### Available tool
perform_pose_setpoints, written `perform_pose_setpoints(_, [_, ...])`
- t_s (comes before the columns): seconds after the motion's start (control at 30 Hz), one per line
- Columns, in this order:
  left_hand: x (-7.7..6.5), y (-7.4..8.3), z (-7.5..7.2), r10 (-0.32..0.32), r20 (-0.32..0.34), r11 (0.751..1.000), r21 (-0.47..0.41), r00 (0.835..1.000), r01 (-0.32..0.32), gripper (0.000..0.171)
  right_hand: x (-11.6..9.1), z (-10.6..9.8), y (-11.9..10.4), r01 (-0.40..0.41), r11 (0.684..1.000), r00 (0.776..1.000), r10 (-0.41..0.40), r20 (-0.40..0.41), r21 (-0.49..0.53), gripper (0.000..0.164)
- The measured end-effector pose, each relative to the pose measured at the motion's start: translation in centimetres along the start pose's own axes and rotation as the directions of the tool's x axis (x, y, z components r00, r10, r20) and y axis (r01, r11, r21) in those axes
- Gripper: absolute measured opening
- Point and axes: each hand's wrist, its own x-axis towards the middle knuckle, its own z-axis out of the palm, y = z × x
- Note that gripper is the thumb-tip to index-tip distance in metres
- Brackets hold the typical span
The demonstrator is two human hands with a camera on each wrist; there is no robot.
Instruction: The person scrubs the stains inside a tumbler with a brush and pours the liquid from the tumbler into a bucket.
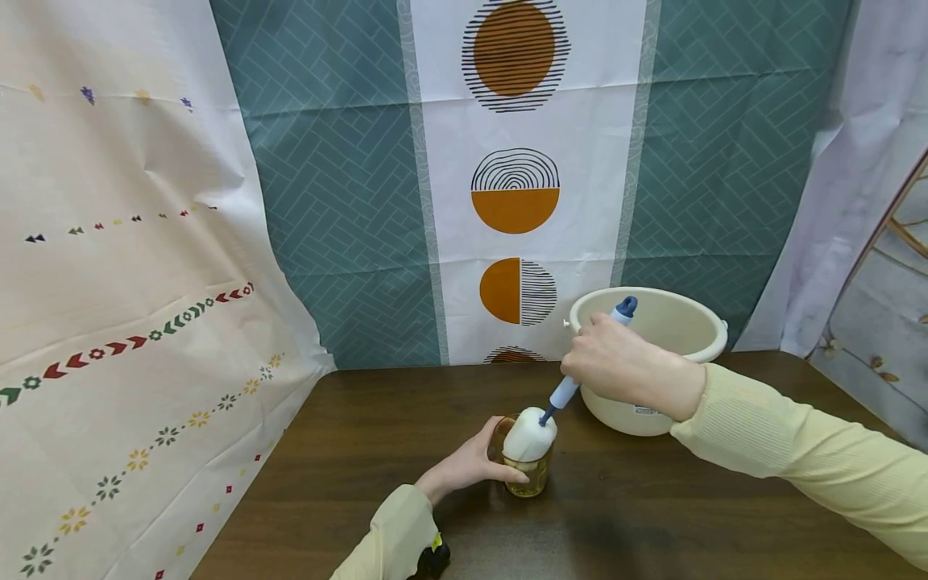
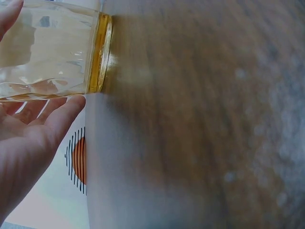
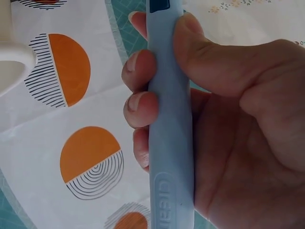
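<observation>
An amber glass [image 1: 535,477] stands upright on the brown table, and my left hand [image 1: 474,465] grips its side with thumb and fingers. In the left wrist view the clear, yellowish glass [image 2: 52,52] lies between the thumb and the fingers [image 2: 64,117]. My right hand [image 1: 616,358] holds a cleaning brush by its light blue handle [image 1: 564,392]. The brush's white sponge head [image 1: 529,437] is tilted and partly inside the glass, its upper part above the rim. In the right wrist view, fingers and thumb wrap around the handle [image 3: 170,114].
A cream bucket [image 1: 616,411] stands behind my right forearm, at the back right of the table [image 1: 377,419]. Patterned cloths [image 1: 341,201] hang along the back and both sides. A small black item [image 1: 432,560] sits by my left wrist.
</observation>
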Motion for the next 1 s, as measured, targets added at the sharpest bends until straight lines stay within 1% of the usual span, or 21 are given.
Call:
perform_pose_setpoints(0.2, [0.0, -0.1, 0.1, -0.01, 0.002, 1.0, -0.005, 1.0, 0.01, 0.076, 0.2, 0.4, -0.1, 0.005, 1.0, 1.0, -0.005, -0.008, -0.002, 0.013])
perform_pose_setpoints(0.3, [0.0, -0.1, 0.1, -0.018, -0.001, 1.0, 0.006, 1.0, 0.018, 0.077, 0.2, 0.5, -0.1, 0.005, 1.0, 1.0, -0.005, -0.019, -0.004, 0.014])
perform_pose_setpoints(0.4, [0.1, -0.2, 0.0, -0.03, -0.009, 0.999, 0.021, 1.0, 0.03, 0.078, 0.3, 0.6, -0.1, 0.006, 1.0, 0.999, -0.007, -0.037, -0.023, 0.013])
perform_pose_setpoints(0.47, [0.1, -0.2, 0.0, -0.027, -0.013, 0.999, 0.025, 1.0, 0.028, 0.079, 0.4, 0.6, -0.1, 0.001, 0.999, 0.999, -0.003, -0.043, -0.046, 0.013])
perform_pose_setpoints(0.67, [0.2, -0.3, 0.0, 0.006, -0.009, 1.0, 0.014, 1.0, -0.006, 0.077, 0.9, 0.7, -0.3, -0.024, 0.995, 0.999, 0.022, -0.023, -0.101, 0.013])
perform_pose_setpoints(0.8, [0.1, -0.3, 0.0, -0.009, -0.01, 1.0, 0.008, 1.0, 0.009, 0.077, 1.0, 0.7, -0.5, -0.035, 0.993, 0.999, 0.035, 0.003, -0.11, 0.014])
perform_pose_setpoints(0.9, [0.1, -0.2, 0.0, -0.02, -0.009, 1.0, 0.007, 1.0, 0.02, 0.078, 1.1, 0.8, -0.5, -0.039, 0.993, 0.999, 0.04, 0.007, -0.113, 0.013])
perform_pose_setpoints(1.0, [0.2, -0.2, -0.1, -0.013, -0.004, 1.0, 0.006, 1.0, 0.013, 0.078, 1.2, 0.8, -0.4, -0.042, 0.992, 0.999, 0.043, 0.003, -0.118, 0.013])
